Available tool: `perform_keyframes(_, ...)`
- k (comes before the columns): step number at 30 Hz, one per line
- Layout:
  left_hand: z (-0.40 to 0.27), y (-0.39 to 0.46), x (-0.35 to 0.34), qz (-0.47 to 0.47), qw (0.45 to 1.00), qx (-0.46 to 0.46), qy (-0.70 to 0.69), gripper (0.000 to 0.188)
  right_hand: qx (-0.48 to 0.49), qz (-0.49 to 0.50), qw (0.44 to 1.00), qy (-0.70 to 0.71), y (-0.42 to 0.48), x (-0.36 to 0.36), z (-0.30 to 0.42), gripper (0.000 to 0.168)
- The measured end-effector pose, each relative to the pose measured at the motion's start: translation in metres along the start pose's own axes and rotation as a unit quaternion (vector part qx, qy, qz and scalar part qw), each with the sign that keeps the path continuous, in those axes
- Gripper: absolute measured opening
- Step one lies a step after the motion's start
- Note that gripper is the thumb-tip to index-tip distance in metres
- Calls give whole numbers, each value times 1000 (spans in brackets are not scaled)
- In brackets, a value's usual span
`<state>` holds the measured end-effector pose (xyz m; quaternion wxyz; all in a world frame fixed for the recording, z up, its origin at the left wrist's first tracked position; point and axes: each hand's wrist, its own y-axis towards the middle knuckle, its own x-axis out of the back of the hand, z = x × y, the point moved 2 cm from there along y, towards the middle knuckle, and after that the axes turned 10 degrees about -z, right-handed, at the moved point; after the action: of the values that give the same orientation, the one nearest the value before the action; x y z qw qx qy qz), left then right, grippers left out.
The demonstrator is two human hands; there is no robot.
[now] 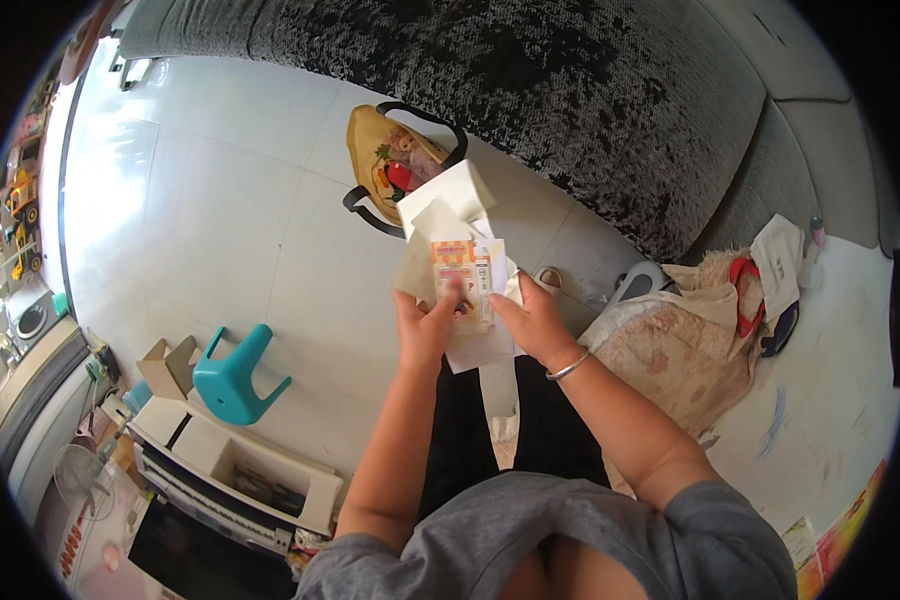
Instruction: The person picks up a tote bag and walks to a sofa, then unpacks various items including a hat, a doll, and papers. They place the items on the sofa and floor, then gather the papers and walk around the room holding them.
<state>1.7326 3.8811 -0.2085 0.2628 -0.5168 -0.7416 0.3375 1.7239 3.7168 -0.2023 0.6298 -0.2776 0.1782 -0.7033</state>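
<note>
My left hand (426,326) and my right hand (536,315) hold a stack of loose papers between them in front of my legs. On top lies a printed orange and pink card or packet (461,285), with my left thumb blurred over it. White sheets (469,352) show under it, and a larger cream paper or card piece (446,196) sticks out beyond. Crumpled white paper is by my right fingers. Just past the papers, a yellow tote bag (361,142) with black handles stands on the floor, with a doll and red, green and yellow toys inside.
A sofa with a black and grey cover (570,90) runs along the far side. To the left are a teal plastic stool (225,382) on its side, a cardboard box (166,367) and a white cabinet (319,495). At right lies a pile of patterned cloth (667,352).
</note>
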Motion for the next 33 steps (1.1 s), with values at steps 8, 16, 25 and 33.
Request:
perform_keyframes(8,0,14,3,45,999,24,-18,53,50,-77,995,25,16,41,20,37)
perform_keyframes(16,-12,7,-23,49,998,-21,-30,62,83,-55,995,-25,14,28,20,39)
perform_keyframes(25,-20,12,-26,-41,997,-46,-53,80,107,12,991,-82,6,18,32,39)
perform_keyframes(33,-20,1,-9,-44,992,-119,16,65,117,23,990,-81,-7,19,33,40)
